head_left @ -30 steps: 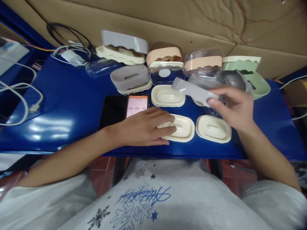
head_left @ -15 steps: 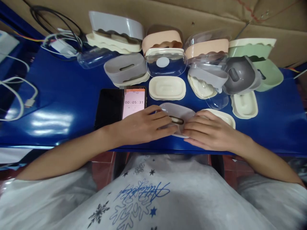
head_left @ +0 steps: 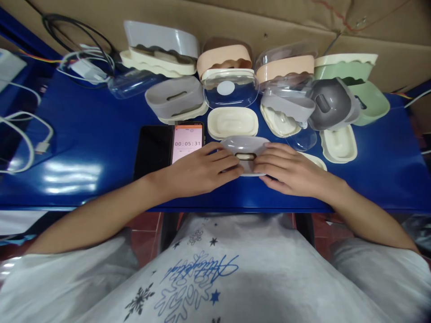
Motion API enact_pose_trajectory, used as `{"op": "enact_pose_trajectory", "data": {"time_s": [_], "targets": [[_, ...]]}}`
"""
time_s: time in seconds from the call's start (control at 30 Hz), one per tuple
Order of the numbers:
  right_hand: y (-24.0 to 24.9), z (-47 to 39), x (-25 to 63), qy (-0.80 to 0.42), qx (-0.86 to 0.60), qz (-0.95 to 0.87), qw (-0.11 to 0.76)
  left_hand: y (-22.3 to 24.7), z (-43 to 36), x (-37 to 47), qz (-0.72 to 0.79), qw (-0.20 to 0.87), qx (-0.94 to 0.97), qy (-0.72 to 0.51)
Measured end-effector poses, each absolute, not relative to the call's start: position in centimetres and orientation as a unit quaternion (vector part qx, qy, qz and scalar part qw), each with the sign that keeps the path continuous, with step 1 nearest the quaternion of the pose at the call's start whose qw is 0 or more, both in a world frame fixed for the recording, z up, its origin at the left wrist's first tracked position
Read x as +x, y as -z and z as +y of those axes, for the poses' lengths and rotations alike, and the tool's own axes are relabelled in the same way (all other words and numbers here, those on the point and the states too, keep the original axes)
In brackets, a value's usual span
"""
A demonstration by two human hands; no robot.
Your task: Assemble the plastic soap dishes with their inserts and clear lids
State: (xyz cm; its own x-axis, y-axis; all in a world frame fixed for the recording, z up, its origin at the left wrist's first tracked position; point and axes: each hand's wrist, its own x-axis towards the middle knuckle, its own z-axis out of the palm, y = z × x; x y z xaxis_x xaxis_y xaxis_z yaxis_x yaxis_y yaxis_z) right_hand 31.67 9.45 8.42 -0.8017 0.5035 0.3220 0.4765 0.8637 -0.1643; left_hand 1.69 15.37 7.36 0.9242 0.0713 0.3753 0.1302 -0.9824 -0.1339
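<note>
A light grey oval plastic dish (head_left: 247, 144) with a slot in its middle is held between both hands near the table's front edge. Something cream-coloured shows through the slot. My left hand (head_left: 213, 170) grips the left end, fingers bent over the rim and inside. My right hand (head_left: 289, 169) has the right end, its fingers laid over the near right side. Partly hidden behind my right hand lies a cream oval tray (head_left: 316, 161). Another cream oval tray (head_left: 233, 122) lies just beyond the grey dish.
A phone (head_left: 187, 141) running a timer lies left of the dish. Along the back stand peach (head_left: 225, 59), green (head_left: 343, 69) and dark grey containers (head_left: 332, 103), with clear covers (head_left: 232, 94) among them. Cables (head_left: 85, 67) lie on the blue table (head_left: 94, 134) at left.
Both hands have moved the grey dish slightly away from me and to the left. It now sits straighter, and the tray beside my right hand is more covered.
</note>
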Motion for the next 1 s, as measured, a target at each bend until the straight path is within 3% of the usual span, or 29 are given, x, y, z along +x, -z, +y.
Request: {"op": "enact_pose_trajectory", "data": {"time_s": [0.37, 0.77, 1.0], "targets": [[-8.0, 9.6, 32.0, -0.033, -0.281, -0.942, 0.183, -7.4, 15.7, 1.6, -0.059, 0.054, -0.979, 0.19], [-7.6, 9.3, 30.8, 0.078, -0.252, -0.952, 0.153, -7.1, 15.4, 1.8, -0.062, 0.057, -0.98, 0.18], [-7.3, 9.3, 30.8, 0.076, -0.25, -0.952, 0.156, -7.4, 14.7, 2.1, -0.078, 0.062, -0.979, 0.178]]}}
